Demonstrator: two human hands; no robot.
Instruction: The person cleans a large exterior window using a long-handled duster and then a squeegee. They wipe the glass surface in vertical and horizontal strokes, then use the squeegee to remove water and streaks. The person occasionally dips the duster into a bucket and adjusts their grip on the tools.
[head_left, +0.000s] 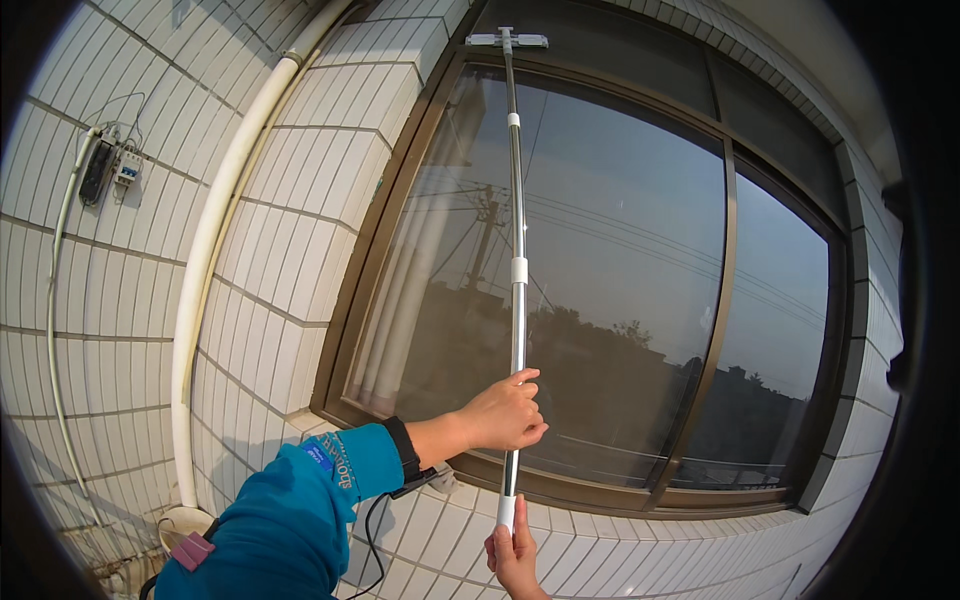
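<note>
A long telescopic metal pole (518, 202) with white joint collars rises in front of a brown-framed window. At its top, the white head of a window squeegee (508, 40) lies against the upper part of the window frame. My left hand (504, 414), in a blue sleeve with a black cuff, is wrapped around the lower part of the pole. Below it, my right hand (514, 556) holds the white grip (506, 513) at the pole's bottom end. The window glass (622, 247) behind the pole reflects sky, wires and a utility pole.
A tiled sill (551, 519) runs under the window, with a greyish cloth (444, 478) on it by my left forearm. A white drainpipe (196, 300) stands left. Farther left, a black power strip (97, 171) and a circuit breaker (127, 168) hang on the tiled wall.
</note>
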